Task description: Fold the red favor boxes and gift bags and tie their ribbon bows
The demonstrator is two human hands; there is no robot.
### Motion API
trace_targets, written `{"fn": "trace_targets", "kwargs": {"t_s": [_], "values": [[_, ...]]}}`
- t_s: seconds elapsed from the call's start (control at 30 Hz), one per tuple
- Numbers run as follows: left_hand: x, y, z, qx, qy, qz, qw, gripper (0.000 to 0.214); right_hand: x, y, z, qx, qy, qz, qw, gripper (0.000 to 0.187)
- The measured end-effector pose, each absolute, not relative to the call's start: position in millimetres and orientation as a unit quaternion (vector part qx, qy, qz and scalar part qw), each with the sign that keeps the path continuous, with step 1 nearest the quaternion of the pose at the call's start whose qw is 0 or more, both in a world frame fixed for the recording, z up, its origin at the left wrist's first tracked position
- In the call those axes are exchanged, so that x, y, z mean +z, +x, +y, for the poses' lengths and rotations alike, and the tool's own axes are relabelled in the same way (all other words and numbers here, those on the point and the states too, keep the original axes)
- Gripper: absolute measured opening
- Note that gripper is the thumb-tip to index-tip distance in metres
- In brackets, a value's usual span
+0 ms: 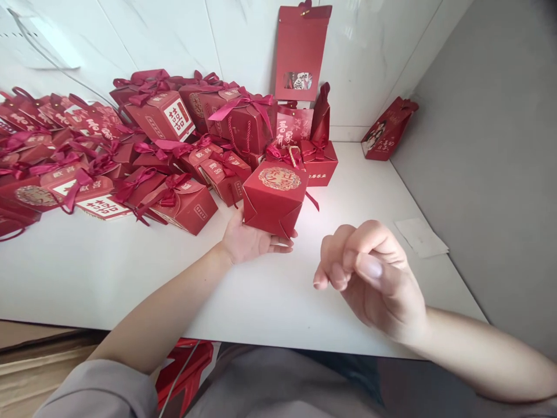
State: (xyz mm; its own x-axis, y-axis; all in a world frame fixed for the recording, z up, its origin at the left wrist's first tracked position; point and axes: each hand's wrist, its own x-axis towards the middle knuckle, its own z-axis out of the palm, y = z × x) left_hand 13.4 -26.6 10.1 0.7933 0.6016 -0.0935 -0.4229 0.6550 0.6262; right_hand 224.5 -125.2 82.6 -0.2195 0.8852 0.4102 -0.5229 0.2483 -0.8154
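My left hand (248, 241), palm up, supports a red gift box (273, 217) with a gold round emblem and folded flaps. The box is tilted, and some of my fingers show beneath it. A dark red ribbon end (312, 201) trails out behind its right side. To the right, my right hand (374, 278) is raised above the white table, apart from the box. Its fingers are curled in with the thumb against the index finger, and nothing shows between them.
Many red gift boxes (183, 206) with ribbon bows crowd the table's left and back. A tall red bag (303, 52) stands against the tiled wall. Another red box (387, 129) leans near the grey side panel. White paper (421, 237) lies at right; cardboard (39, 354) is below left.
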Motion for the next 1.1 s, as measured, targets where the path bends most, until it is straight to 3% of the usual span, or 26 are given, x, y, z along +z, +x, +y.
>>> {"fn": "trace_targets", "kwargs": {"t_s": [0.3,1.1], "values": [[10.7,14.9,-24.7,0.288,0.311,0.17,0.89,0.086,89.5,226.1,-129.3,0.641,-0.079,-0.522,0.558,0.013],[8.7,17.8,-25.0,0.287,0.327,0.181,0.882,0.084,93.1,231.1,-130.6,0.643,-0.069,-0.545,0.533,0.017]]}}
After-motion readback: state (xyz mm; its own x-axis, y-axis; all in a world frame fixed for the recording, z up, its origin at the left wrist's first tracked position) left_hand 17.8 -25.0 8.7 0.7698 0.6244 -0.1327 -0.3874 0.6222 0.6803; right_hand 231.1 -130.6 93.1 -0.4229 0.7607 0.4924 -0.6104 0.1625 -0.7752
